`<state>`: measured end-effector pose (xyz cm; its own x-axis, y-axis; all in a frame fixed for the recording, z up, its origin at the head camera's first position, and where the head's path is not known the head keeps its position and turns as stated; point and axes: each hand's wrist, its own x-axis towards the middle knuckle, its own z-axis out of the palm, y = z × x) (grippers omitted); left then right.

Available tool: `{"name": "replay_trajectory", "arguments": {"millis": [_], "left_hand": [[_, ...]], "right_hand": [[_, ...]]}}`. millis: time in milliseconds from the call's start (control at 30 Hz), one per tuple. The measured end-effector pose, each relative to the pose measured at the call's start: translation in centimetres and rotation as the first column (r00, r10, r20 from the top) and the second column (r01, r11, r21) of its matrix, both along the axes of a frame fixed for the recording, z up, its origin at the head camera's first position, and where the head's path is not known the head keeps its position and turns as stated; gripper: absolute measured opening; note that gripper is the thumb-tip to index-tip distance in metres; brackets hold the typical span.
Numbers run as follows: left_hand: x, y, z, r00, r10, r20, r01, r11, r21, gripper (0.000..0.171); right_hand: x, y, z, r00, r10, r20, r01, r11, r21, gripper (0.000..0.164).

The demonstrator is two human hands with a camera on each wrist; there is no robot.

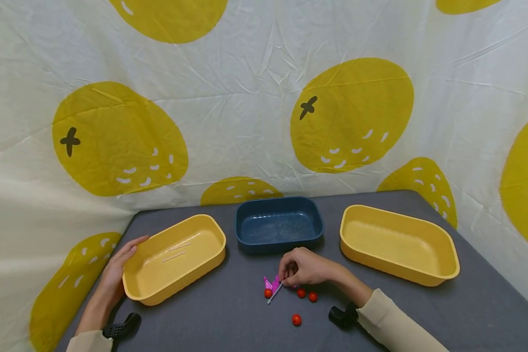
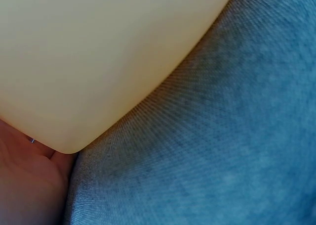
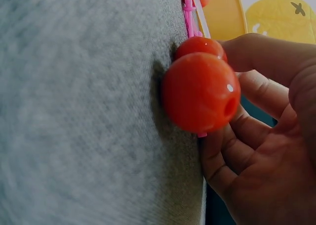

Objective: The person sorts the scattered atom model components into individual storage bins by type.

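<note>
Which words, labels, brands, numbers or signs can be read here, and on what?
None readable in any view.
Yellow trays, blue tray, red beads: no lettering visible.
Backdrop: dark cross-shaped marks on fruit prints; decoration, apparently not letters.
Grey stick, black wrist devices: too small to tell.

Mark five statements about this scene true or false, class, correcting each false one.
1. The left hand touches a yellow, rounded-rectangular tray. True.
2. That tray is empty. False: two thin, pale sticks lie in it.
3. The right hand pinches a thin grey stick. True.
4. A dark-blue, rounded-rectangular tray stands between that yellow tray and a second yellow tray. True.
5. The round beads are all green. False: the glossy, round beads are red.
</note>
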<state>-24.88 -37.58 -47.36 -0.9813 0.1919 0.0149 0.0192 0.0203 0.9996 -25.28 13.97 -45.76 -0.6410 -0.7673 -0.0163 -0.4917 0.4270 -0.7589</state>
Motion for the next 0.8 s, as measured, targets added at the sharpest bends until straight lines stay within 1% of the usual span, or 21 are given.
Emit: {"name": "replay_trajectory", "arguments": {"millis": [167,300,500,600,800], "left_hand": [[-0.07,0.01,0.03,1.000,0.002,0.002,-0.002,1.000,-0.001,0.052],[-0.07,0.04,0.03,1.000,0.004,0.006,-0.004,1.000,0.007,0.051],[-0.09,0.01,0.05,1.000,-0.005,-0.003,0.005,1.000,0.010,0.050],[-0.08,-0.03,0.04,1.000,-0.007,-0.003,0.007,1.000,0.012,0.050],[0.00,-0.07,0.03,1.000,0.007,0.013,-0.007,1.000,0.006,0.052]], "right_hand": [[-0.15,0.23,-0.09,0.999,0.026,0.019,-0.026,0.999,-0.025,0.007],[-0.20,0.34,-0.06,0.999,0.034,0.037,-0.032,0.999,-0.042,0.007],[-0.32,0.57,-0.11,0.998,0.011,0.061,-0.008,0.999,-0.051,0.008],[-0.40,0.60,-0.23,0.998,0.000,0.070,0.004,0.998,-0.059,0.005],[-0.51,0.65,-0.34,0.998,-0.019,0.056,0.023,0.998,-0.066,0.006]]}}
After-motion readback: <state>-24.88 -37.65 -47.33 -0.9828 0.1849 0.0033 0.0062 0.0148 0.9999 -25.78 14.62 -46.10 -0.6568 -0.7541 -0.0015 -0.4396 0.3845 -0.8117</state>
